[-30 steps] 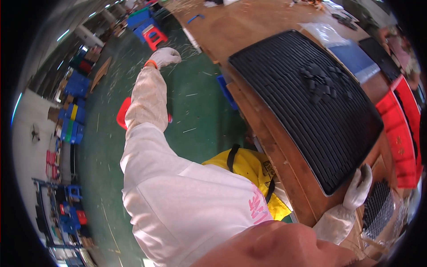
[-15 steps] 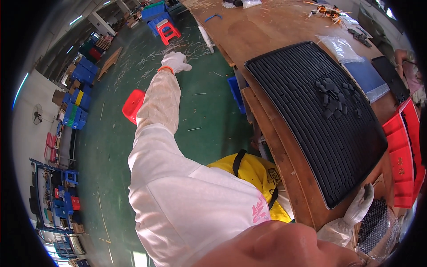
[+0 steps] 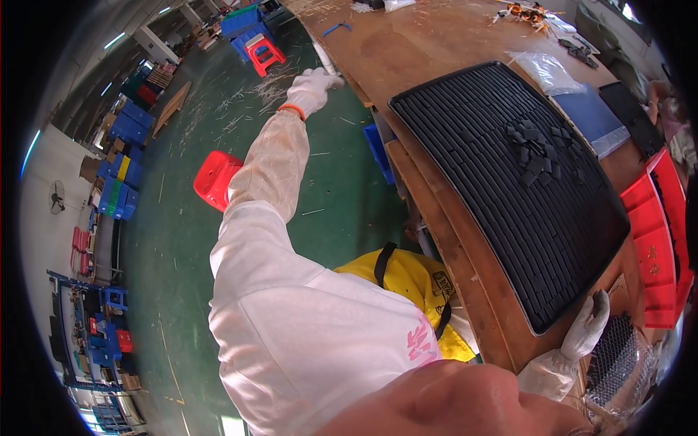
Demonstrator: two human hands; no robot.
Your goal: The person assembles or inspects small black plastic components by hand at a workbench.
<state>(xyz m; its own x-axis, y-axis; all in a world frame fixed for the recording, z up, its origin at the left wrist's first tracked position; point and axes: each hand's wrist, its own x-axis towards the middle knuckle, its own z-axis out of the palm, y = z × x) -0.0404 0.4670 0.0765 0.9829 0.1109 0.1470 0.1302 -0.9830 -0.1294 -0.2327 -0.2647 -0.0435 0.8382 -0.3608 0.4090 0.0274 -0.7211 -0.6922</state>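
Note:
My left arm stretches out over the green floor, in a white sleeve with a beige sleeve cover and an orange band at the wrist. My left hand (image 3: 311,91), in a white glove, hangs in the air beside the table edge; its fingers are partly hidden and blurred. Gloved in white as well, my right hand (image 3: 587,327) is open by the near corner of a large black tray (image 3: 536,323), with fingers extended. Rows of narrow dark strips fill the tray. On top of them lies a pile of loose small black pieces (image 3: 536,156).
The brown table (image 3: 414,43) bears plastic bags (image 3: 545,71), a blue sheet (image 3: 589,116) and orange-handled tools (image 3: 525,14). Red bins (image 3: 651,247) and bubble wrap (image 3: 611,360) lie at right. Red stools (image 3: 217,180) stand on the floor. Another person (image 3: 676,120) is at far right.
My left hand has swung right, toward the table edge. The view has shifted slightly, and my right hand stays by the tray corner.

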